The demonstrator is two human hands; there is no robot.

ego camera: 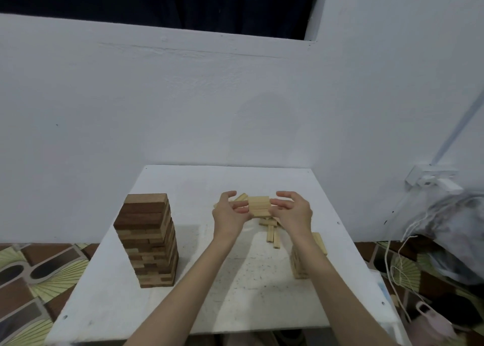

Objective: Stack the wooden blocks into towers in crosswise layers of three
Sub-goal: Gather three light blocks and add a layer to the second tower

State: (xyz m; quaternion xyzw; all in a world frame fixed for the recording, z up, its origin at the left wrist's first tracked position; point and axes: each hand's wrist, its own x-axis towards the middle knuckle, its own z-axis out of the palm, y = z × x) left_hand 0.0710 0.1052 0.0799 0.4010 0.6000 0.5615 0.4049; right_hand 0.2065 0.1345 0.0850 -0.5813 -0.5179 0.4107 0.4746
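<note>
Both hands hold a small bundle of pale wooden blocks (258, 206) between them, lifted above the table. My left hand (230, 210) pinches its left side with thumb and lower fingers; the upper fingers curl free. My right hand (293, 210) pinches its right side the same way. Under and behind the bundle lie loose pale blocks (272, 231). A tall dark brown tower (147, 239) stands at the table's left. A short pale tower (301, 260) stands at the right, partly hidden by my right forearm.
The white table (209, 306) stands against a white wall. To the right lie a bag, white cords (398, 262) and a wall socket (432, 180). Patterned floor covering shows on both sides.
</note>
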